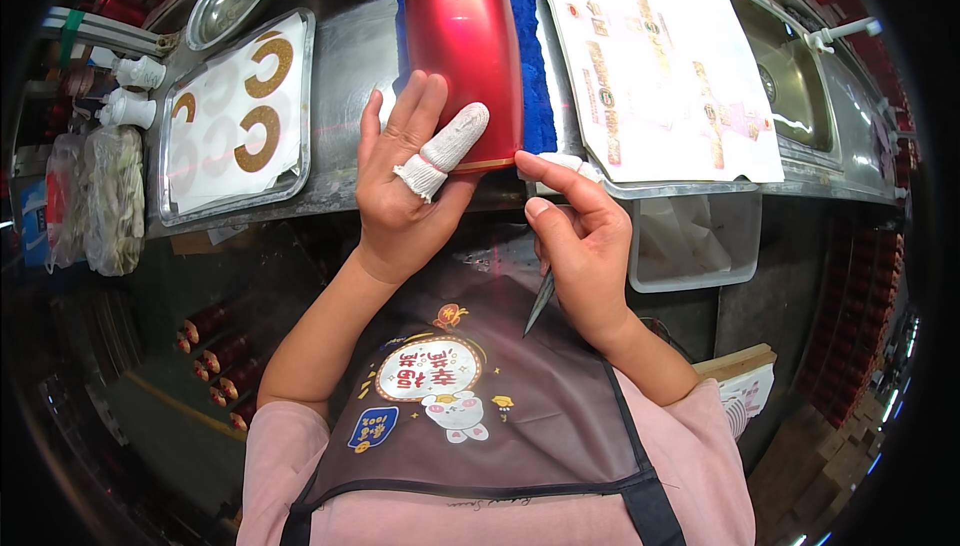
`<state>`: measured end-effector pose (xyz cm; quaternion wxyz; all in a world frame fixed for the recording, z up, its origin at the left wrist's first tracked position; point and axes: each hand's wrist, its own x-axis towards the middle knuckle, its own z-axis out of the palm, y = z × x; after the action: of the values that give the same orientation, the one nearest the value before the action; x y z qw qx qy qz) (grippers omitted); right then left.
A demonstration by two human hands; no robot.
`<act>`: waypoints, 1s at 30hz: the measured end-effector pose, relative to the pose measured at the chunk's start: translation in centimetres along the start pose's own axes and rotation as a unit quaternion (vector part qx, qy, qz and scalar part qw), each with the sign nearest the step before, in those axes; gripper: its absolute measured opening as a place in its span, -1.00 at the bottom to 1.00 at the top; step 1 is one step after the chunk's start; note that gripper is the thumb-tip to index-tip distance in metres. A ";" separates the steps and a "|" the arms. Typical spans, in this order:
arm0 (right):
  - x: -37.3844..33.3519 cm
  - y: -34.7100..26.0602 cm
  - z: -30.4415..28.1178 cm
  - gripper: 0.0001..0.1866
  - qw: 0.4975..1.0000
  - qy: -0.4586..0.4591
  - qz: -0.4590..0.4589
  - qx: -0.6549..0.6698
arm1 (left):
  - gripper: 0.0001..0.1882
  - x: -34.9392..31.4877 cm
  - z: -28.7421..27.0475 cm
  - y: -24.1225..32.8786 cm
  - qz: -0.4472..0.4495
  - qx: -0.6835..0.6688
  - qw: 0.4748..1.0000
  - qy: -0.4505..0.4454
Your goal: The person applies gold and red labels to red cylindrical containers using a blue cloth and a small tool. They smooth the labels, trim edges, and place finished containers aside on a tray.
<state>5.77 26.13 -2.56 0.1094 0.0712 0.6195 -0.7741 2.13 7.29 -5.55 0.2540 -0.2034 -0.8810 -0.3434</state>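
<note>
I am counting two trays (307,96) flanking one bottle (460,56), one bin (690,282); left hand (408,171) spread against bottle, right hand (585,246) gripping one tool (539,304).

The left hand (400,181) spreads its fingers (428,104); the right hand (587,241) curls, index finger (562,181) extended

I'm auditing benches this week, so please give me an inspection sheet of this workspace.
Surface: metal bench; blue cloth under the bottle.
Job's things: red bottle, lying with its gold-rimmed base toward the person; gold C-shaped pieces on a tray at left; printed sheets at right.
Clutter: bagged items at far left; plastic bin below the bench edge.
Grips: left hand, fingers extended, against the bottle, one finger in a white cover; right hand holds a dark pointed tool.
Cables: nothing clearly seen.
Surroundings: sink; stacked red items at right.
</note>
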 end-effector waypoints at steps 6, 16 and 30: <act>-0.1 0.0 0.0 -0.58 1.000 -0.009 -0.010 -0.015 | -0.39 0.0 -0.3 0.0 0.020 0.025 0.999 -0.012; 0.5 -0.2 -0.1 -0.66 0.999 -0.024 0.034 0.027 | -0.39 0.0 -0.4 0.0 0.013 0.025 0.999 -0.016; 0.5 0.0 -0.2 -0.66 1.000 0.002 0.020 0.021 | -0.38 -0.1 -0.1 -0.2 0.007 0.007 1.000 -0.002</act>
<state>5.27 26.24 -2.68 0.1217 0.0876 0.6018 -0.7845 2.18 7.06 -5.62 0.2560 -0.2083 -0.8823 -0.3356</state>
